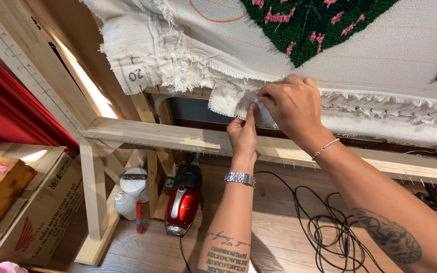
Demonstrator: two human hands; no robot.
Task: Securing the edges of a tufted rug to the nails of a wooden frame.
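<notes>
A cream backing cloth (380, 55) with a green and pink tufted patch (309, 25) hangs on a wooden frame. Its frayed lower edge (228, 96) droops above a frame rail (178, 137) studded with small nails. My left hand (242, 136) reaches up and pinches the loose flap of cloth from below. My right hand (289, 103) grips the same flap from above, fingers curled over the frayed edge. A metal watch sits on the left wrist, a thin bracelet on the right.
A red handheld vacuum (184, 199) stands on the wood floor by the frame's leg (93, 187). White bottles (130, 192) sit beside it. A tangled black cable (324, 227) lies on the floor at right. A cardboard box (41, 212) and a wooden tray (1, 187) are at left.
</notes>
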